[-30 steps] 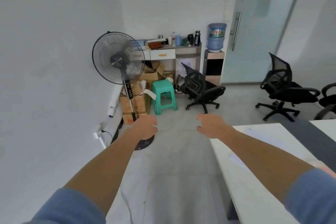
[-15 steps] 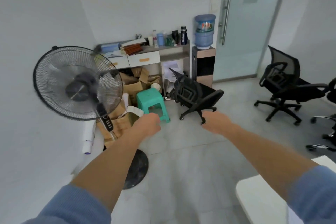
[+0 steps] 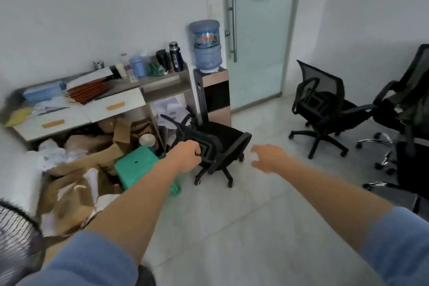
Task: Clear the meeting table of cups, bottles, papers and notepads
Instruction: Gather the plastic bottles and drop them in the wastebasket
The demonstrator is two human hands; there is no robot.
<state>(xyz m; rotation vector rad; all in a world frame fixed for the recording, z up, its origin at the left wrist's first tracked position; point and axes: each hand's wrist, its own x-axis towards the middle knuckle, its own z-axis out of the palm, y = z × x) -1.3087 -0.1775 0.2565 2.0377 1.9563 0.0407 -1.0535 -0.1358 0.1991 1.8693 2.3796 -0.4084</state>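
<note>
Grey tiled floor point(image 3: 232, 227), white walls, frosted glass door point(image 3: 257, 30) at the back with a long steel handle. Meeting table not in frame, so none of its cups, bottles, papers or notepads can be placed from this view.

Both arms stretch forward, blue sleeves pushed up to the elbows. Left hand point(image 3: 185, 158): fingers point(image 3: 196, 150) curled shut, overlapping the back edge of a tipped black office chair point(image 3: 218, 144); whether they actually grip it or just sit in front of it, cannot tell. Right hand point(image 3: 267, 158): fingers point(image 3: 255, 150) spread and loose, holding nothing, just right of that chair's seat, apart from it.

Left of the left fingers: green plastic stool point(image 3: 137, 167), partly behind the forearm. Further left and below, a heap of crumpled cardboard and paper point(image 3: 76, 183). Fan grille point(image 3: 16, 239) pokes in at the bottom left corner, blurred.

Beyond the left fingers: low shelf unit point(image 3: 97, 109) against the wall, with two white drawer fronts. On top: stack of red-edged folders point(image 3: 88, 90), a blue box, a dark flask point(image 3: 175, 55), a pale blue cup point(image 3: 137, 66), small bottles, details blurred.

Beyond and between the hands: water dispenser point(image 3: 214, 97) with a blue jug point(image 3: 205, 45) on top, just left of the door.

Right of the right fingers, well apart: upright black mesh chair point(image 3: 325, 109), and another chair point(image 3: 406, 104) cut by the frame edge.
</note>
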